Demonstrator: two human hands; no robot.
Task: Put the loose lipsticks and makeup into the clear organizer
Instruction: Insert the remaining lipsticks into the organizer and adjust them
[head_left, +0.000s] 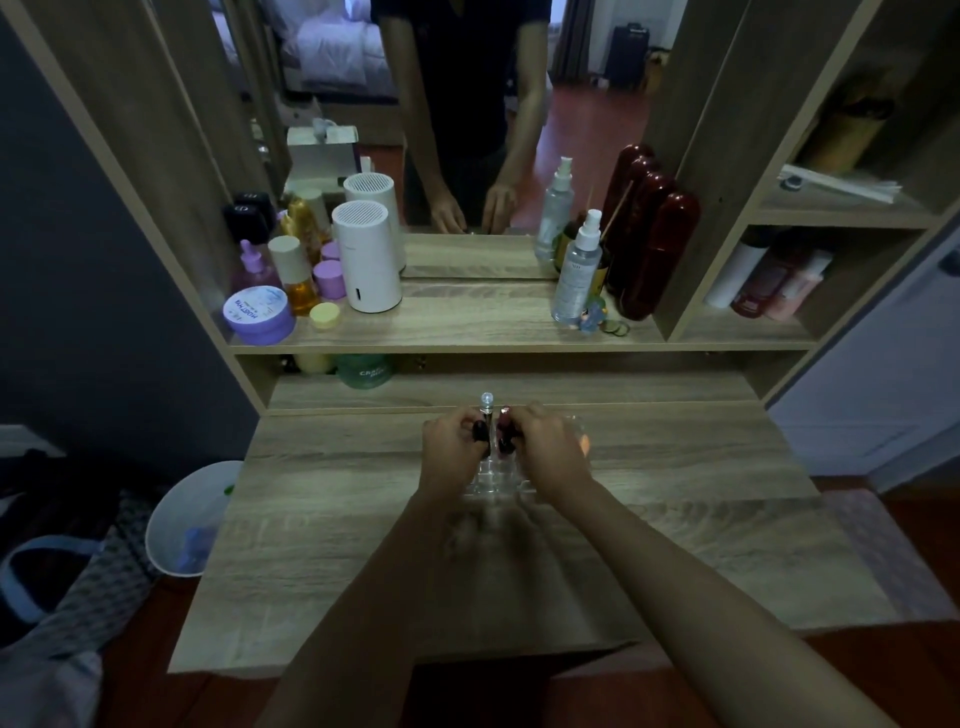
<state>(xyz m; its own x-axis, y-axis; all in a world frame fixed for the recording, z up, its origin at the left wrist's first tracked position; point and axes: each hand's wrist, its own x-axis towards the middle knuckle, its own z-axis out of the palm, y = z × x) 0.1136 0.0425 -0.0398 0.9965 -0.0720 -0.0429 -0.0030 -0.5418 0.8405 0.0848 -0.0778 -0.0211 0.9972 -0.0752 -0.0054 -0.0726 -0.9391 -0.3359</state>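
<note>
- Bench (363, 545): bare wood left, right and near side of the clear organizer (498, 475); open for passage.
- Both hands, left (454, 449) and right (550, 447), crowd the organizer's far end.
- Shelf (467, 317) centre is free; the white cylinder (366, 260) and jars block its left, the spray bottle (576, 270) and dark red bottles (652, 249) its right.

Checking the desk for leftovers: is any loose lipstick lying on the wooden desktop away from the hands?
No, the wooden desktop shows only bare wood around the clear plastic organizer.
</note>
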